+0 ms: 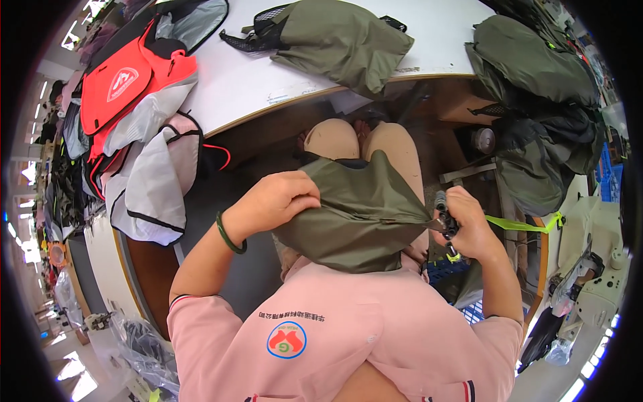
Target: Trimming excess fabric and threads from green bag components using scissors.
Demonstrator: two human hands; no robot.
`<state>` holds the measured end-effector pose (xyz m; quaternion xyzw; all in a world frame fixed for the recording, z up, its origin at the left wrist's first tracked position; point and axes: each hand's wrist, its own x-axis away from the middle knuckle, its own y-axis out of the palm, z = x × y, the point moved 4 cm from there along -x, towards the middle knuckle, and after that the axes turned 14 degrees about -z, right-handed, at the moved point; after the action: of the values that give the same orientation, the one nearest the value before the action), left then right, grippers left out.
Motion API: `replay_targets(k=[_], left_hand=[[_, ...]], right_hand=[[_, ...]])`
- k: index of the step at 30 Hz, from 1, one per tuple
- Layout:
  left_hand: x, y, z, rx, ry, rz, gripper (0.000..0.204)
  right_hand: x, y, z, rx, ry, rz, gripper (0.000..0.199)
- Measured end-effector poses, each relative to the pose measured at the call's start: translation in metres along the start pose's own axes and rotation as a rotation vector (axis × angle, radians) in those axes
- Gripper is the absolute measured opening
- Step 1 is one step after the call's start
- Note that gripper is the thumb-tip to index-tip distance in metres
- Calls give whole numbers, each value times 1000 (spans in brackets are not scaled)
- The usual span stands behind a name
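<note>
A big white table (241, 80) with a wood edge fills the top. Left of the table, bright light comes through windows (30, 174). Right of it stands a white sewing machine (589, 281).

Your head camera looked steeply down from close above your hands, lap and pink shirt, facing forward toward the white surface (254, 80) ahead.

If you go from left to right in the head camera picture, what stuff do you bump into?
Red and grey bags → left hand → olive fabric piece → right hand with small snips → white sewing machine.
</note>
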<state>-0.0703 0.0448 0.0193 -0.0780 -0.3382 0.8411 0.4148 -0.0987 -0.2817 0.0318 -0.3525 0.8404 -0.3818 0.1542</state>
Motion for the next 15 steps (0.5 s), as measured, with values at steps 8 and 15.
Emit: replay_targets(k=[8,15], left_hand=[[6,7,8,-68,159,-51,13],[27,3,65,-763,534,608,20]], right_hand=[[4,-10,-2,65,30,37,31],[6,-11,-5,207,18,47,31]])
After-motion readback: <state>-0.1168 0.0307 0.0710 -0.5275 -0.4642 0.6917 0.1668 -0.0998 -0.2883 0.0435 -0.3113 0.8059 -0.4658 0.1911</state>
